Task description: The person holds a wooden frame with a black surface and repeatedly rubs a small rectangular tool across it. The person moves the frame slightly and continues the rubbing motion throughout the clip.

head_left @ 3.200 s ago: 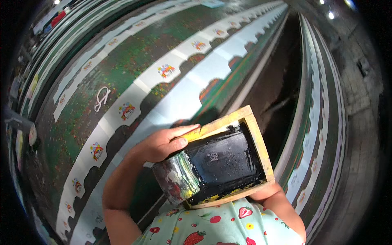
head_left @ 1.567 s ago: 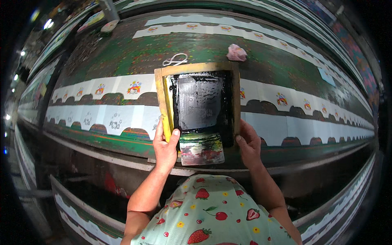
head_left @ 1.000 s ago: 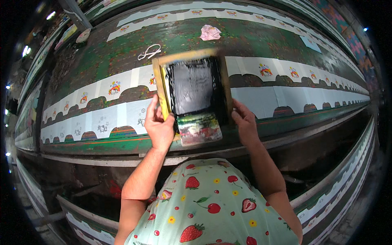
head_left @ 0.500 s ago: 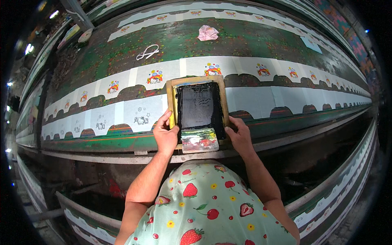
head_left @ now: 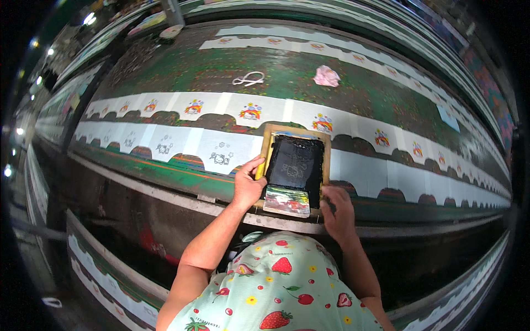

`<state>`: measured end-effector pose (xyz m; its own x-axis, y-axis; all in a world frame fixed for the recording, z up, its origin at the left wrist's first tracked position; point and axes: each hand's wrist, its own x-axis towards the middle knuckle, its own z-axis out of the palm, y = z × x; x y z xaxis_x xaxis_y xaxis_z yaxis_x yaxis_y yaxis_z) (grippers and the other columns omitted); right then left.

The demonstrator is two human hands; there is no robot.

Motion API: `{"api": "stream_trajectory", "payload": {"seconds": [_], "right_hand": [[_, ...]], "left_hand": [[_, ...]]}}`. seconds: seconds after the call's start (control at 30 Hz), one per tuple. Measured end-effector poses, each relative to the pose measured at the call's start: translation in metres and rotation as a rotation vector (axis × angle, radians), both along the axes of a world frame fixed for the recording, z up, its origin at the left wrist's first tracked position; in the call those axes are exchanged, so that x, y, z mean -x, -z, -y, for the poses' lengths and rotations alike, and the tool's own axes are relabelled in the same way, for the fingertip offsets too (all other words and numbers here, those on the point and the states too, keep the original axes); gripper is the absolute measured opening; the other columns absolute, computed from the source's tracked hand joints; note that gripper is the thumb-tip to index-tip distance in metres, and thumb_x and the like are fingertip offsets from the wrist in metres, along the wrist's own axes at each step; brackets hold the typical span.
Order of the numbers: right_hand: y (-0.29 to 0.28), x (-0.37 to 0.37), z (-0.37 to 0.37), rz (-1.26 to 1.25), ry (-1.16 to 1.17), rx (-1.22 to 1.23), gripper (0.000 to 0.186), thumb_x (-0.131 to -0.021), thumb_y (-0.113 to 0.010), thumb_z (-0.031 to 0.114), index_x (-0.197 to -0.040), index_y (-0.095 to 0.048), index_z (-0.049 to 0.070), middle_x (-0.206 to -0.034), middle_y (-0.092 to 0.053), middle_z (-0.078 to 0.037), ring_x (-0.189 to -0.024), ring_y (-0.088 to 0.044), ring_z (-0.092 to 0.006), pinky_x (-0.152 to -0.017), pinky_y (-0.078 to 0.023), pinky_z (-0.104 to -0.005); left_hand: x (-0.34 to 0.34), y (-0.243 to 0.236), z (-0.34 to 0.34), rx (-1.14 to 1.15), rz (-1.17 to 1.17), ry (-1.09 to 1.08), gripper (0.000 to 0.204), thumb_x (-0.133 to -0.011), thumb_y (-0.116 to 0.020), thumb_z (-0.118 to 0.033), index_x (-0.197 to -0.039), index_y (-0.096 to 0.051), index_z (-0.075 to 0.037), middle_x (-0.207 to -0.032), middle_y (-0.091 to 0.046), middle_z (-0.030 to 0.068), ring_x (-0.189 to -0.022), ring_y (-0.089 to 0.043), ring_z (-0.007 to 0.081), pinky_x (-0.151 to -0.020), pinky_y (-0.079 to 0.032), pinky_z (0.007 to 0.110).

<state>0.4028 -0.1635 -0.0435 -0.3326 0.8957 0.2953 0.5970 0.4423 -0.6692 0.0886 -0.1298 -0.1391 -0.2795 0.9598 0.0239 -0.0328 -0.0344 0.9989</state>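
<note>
A wooden-framed printing screen (head_left: 327, 157) lies on the printing table's near row of pale sheets, its mesh coated with black ink and showing a faint cartoon outline. At its near end rests a paint-stained squeegee (head_left: 287, 202), tilted toward me. My left hand (head_left: 249, 183) is closed around the frame's left side, by a yellow strip, thumb on top. By the lower right corner, my right hand (head_left: 338, 208) has loosely bent fingers close to the frame edge, with the thumb apart. It does not grip the squeegee. Left of the screen, a white sheet (head_left: 221, 159) carries a black line print.
Behind the screen runs a row of sheets with coloured rainbow prints (head_left: 250, 113). A looped white strap (head_left: 248, 79) and a crumpled pink cloth (head_left: 327, 76) lie farther back on the green table. Blank sheets (head_left: 361, 175) continue to the right. The table's near rail (head_left: 182, 201) is before me.
My right hand has loosened from the frame's right side and its fingers have bent. My left hand keeps its hold. The view has turned, and a faint outline now shows in the black mesh.
</note>
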Motion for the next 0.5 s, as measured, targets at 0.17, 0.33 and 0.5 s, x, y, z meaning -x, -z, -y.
{"api": "stream_trajectory", "payload": {"seconds": [0.17,0.33,0.5], "right_hand": [[-0.017,0.03,0.014,0.23,-0.321,-0.08,0.053,-0.086,-0.089,0.01,-0.137,-0.074,0.008,-0.137,-0.07,-0.014,-0.129,-0.067,-0.0382,-0.111,-0.056,-0.0509],[-0.022,0.05,0.002,0.344,-0.314,-0.124,0.043,-0.091,-0.078,0.003,-0.134,-0.074,0.004,-0.133,-0.072,-0.016,-0.127,-0.068,-0.0384,-0.112,-0.055,-0.0532],[-0.032,0.055,-0.017,0.391,-0.299,-0.094,0.043,-0.09,-0.074,-0.001,-0.133,-0.076,0.004,-0.13,-0.073,-0.015,-0.123,-0.07,-0.0364,-0.107,-0.059,-0.0513]], "left_hand": [[-0.001,0.0,0.004,-0.016,0.026,0.001,0.066,-0.082,-0.069,0.023,-0.144,-0.072,0.001,-0.165,-0.061,0.0195,-0.148,-0.061,0.0233,-0.122,-0.051,0.034],[-0.003,0.005,0.002,-0.044,-0.062,0.01,0.058,-0.079,-0.069,0.02,-0.133,-0.078,0.0,-0.167,-0.059,0.025,-0.154,-0.059,0.0306,-0.126,-0.048,0.039],[-0.002,-0.002,0.002,-0.082,-0.199,-0.002,0.046,-0.078,-0.072,0.012,-0.12,-0.082,-0.001,-0.162,-0.063,0.0292,-0.153,-0.06,0.0367,-0.127,-0.047,0.043]]}}
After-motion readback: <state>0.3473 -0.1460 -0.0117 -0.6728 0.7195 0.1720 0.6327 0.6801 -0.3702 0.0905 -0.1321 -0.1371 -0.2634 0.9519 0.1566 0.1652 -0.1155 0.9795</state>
